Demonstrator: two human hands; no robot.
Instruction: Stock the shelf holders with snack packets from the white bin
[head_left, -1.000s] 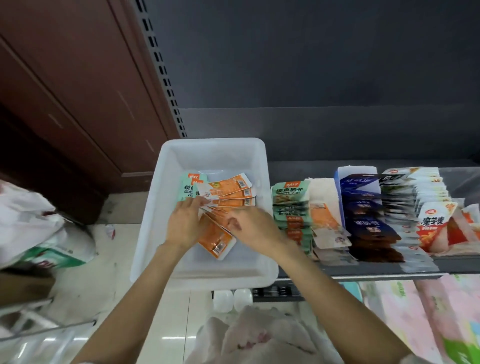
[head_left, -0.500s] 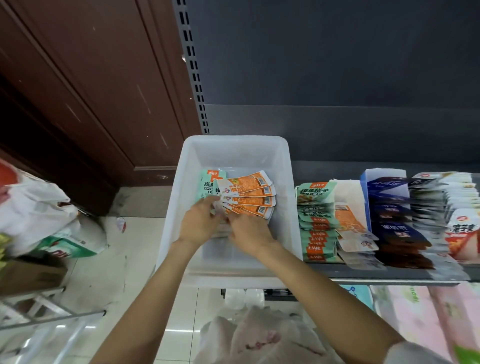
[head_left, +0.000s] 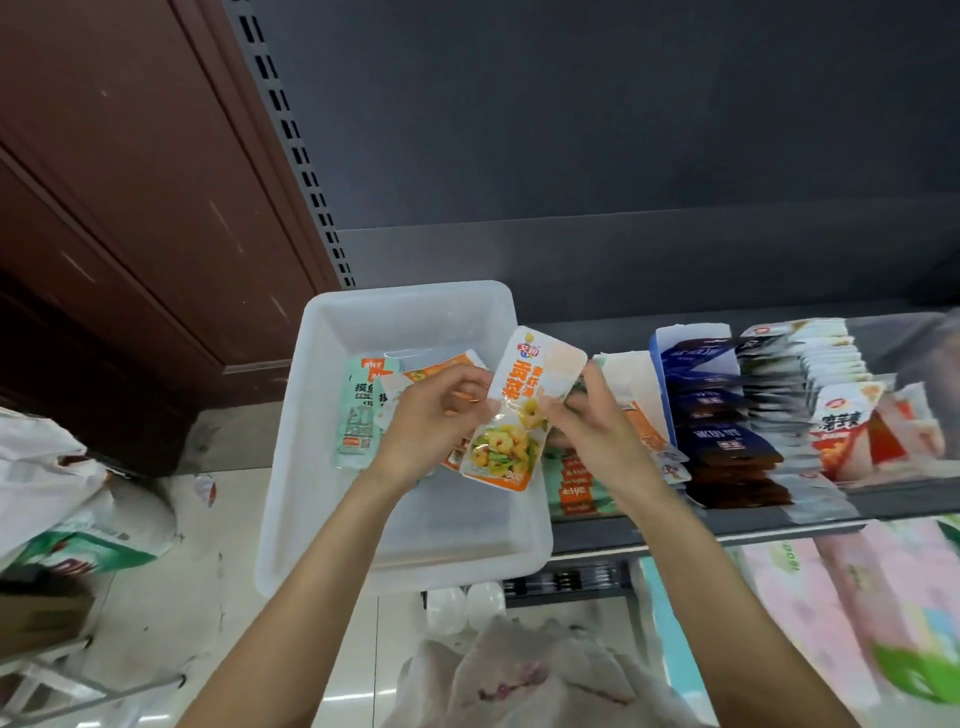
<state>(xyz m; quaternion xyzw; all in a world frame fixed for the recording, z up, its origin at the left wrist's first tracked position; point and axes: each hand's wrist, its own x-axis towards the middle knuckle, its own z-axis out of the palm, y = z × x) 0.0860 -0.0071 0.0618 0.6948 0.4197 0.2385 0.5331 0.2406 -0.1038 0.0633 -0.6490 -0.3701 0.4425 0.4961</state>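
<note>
The white bin (head_left: 332, 499) sits on the left end of the shelf. Above its right side I hold up an orange-and-white snack packet (head_left: 519, 410) with a shrimp picture, more packets stacked behind it. My left hand (head_left: 431, 421) grips the stack's left edge. On the right edge my right hand (head_left: 592, 421) pinches the front packet. A green packet (head_left: 361, 410) and an orange one (head_left: 431, 371) lie in the bin. To the right, a white shelf holder (head_left: 631, 374) holds orange packets.
Green packets (head_left: 574, 483) stand in a row beside the bin. Further right are a blue holder (head_left: 701, 384) of dark packets and rows of white and red packets (head_left: 841, 415). Pink packages (head_left: 852, 613) fill the lower shelf. Plastic bags (head_left: 57, 499) lie on the floor at left.
Both hands gathered the orange packets inside the bin, then lifted the stack up and to the right. The front face with the shrimp picture now shows.
</note>
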